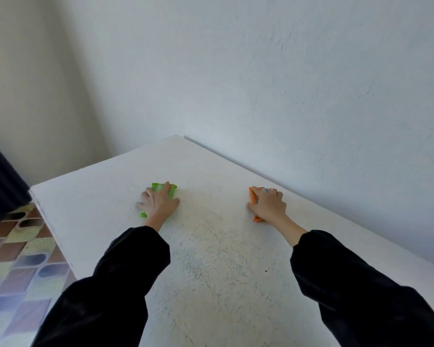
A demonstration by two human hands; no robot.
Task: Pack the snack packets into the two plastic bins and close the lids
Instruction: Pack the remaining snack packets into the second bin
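Both arms reach out over a white table (211,259), black sleeves (125,271) down to the wrists. The left hand (158,202), left of the frame's centre, lies palm down with fingers spread on top of a green thing (171,190), which looks like a bin's lid or clips; green shows past the fingertips and again at a small bit near the wrist, lower left of the hand. The hand is pressing or resting flat on it, not curled round it.

The right hand (268,204), right of centre, covers an orange thing (253,200) the same way. An orange edge shows along the hand's left side, from the fingertips down to below the wrist. The fingers bend a little over the far edge; whether they grip it or just lie on it I cannot tell. A pale, multicoloured scrap shows just past the fingertips, too small to make out.

The two things sit well apart on the table's far half. A white wall (286,83) stands behind the table, and patterned floor (18,266) shows at lower left.
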